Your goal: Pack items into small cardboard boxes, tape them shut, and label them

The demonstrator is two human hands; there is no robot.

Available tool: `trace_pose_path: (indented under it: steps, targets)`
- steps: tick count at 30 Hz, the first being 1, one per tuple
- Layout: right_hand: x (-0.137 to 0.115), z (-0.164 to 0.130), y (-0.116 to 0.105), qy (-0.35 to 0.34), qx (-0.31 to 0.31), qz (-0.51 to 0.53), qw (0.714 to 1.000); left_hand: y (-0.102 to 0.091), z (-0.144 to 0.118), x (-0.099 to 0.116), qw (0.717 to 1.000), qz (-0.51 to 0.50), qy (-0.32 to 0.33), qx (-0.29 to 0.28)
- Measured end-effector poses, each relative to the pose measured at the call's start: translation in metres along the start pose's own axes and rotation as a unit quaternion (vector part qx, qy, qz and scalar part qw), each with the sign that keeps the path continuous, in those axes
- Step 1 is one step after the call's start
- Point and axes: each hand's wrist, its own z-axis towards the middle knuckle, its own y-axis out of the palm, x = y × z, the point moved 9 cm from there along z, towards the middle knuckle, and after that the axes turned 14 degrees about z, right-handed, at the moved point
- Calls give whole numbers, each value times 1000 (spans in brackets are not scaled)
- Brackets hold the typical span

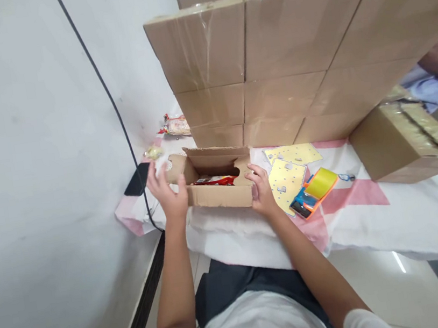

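A small open cardboard box (pixel 220 195) sits in front of me on the cloth-covered surface, its flaps raised. Inside lies a red packet (pixel 215 181), partly hidden by the front wall. My left hand (pixel 168 192) is beside the box's left end with its fingers spread and nothing in them. At the opposite end, my right hand (pixel 262 188) grips the box's right side, fingers bent over the cardboard. To the right of that hand lies an orange and blue tape dispenser (pixel 305 205) with a roll of yellow tape (pixel 321 183).
Yellow dotted sheets (pixel 286 179) lie by the dispenser. Stacked cartons (pixel 275 42) form a wall behind; another carton (pixel 387 145) stands right. A black phone (pixel 136 181), a small yellowish packet (pixel 154 152) and a clear packet (pixel 178 126) lie left, near a hanging cable (pixel 104 82).
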Motion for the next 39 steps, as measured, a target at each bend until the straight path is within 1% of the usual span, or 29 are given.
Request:
trace_pose_path:
  steps: [1,2,4,6,8,9,11,14,18,21,23,26,28,29,31,32,34,35,36,37,39]
  targets:
    - [1,0,0,1,1,4,1000,1,-5,-12,999,-41,-21,-3]
    - [1,-1,0,1,0,9,1000,7,-10,-17,996,-84,-11,-30]
    - [2,-3,0,1,-6,15,1000,21,-20,-11,983,-132,66,-109]
    - [4,-5,0,11,-15,18,1000,27,-30,4,966,-115,163,-163]
    - [6,-8,-1,24,-24,22,999,28,-34,14,955,-77,223,-179]
    - [8,-9,-1,31,-28,23,999,26,-33,16,953,-63,237,-178]
    - [10,-11,-2,42,-33,24,998,22,-29,19,951,-58,247,-179]
    - [12,-13,-2,48,-39,24,998,15,-23,18,954,-89,223,-182]
    - [13,-13,-2,48,-42,18,998,7,-15,11,959,-159,160,-172]
    - [11,-12,-3,43,-39,19,998,9,-8,3,958,-209,110,-165]
    - [10,-11,-3,37,-36,25,998,12,-3,-3,951,-247,76,-167]
    - [7,-8,-5,31,-26,32,999,14,5,-7,944,-280,51,-166]
    - [5,-6,-6,29,-19,32,999,15,10,-9,947,-278,37,-155]
    - [5,-6,-7,29,-17,32,999,16,12,-11,953,-268,23,-139]
    - [5,-6,-6,35,-15,33,999,20,15,-17,968,-226,-13,-105]
    - [6,-7,-5,39,-14,36,998,24,16,-21,974,-201,-34,-98]
    - [10,-11,-5,54,-3,52,997,37,14,-26,977,-167,-70,-116]
    - [13,-13,-5,64,5,65,996,42,14,-26,976,-157,-75,-132]
    - [16,-15,-5,74,12,79,994,44,14,-22,976,-148,-65,-144]
    - [19,-17,-4,85,16,93,992,42,16,-14,979,-133,-39,-146]
    - [21,-18,-1,101,12,108,989,32,20,12,985,-69,52,-148]
